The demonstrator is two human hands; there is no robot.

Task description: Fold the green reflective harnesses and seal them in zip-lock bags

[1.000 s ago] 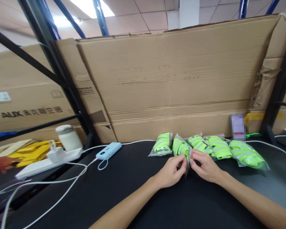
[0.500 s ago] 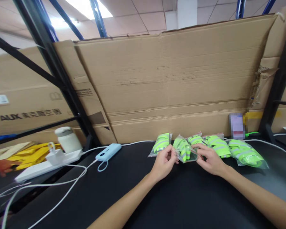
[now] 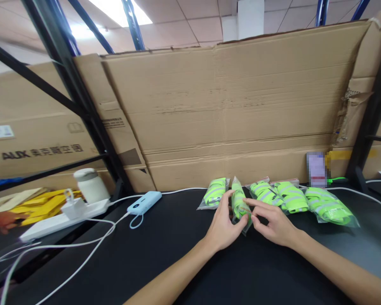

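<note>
gripping neon-green bagged strap (image 3: 239,204), upright, clear plastic

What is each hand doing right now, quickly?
Left hand: closed on the clear packet of neon-green straps, holding it upright.
Right hand: fingers on the same packet's edge; a firm grip cannot be told.

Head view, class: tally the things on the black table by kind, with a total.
Neon-green packets in clear bags: 5, one between the left hand and right hand
Blue power bank: 1
White power strip: 1
White jar: 1
Total: 8
</note>
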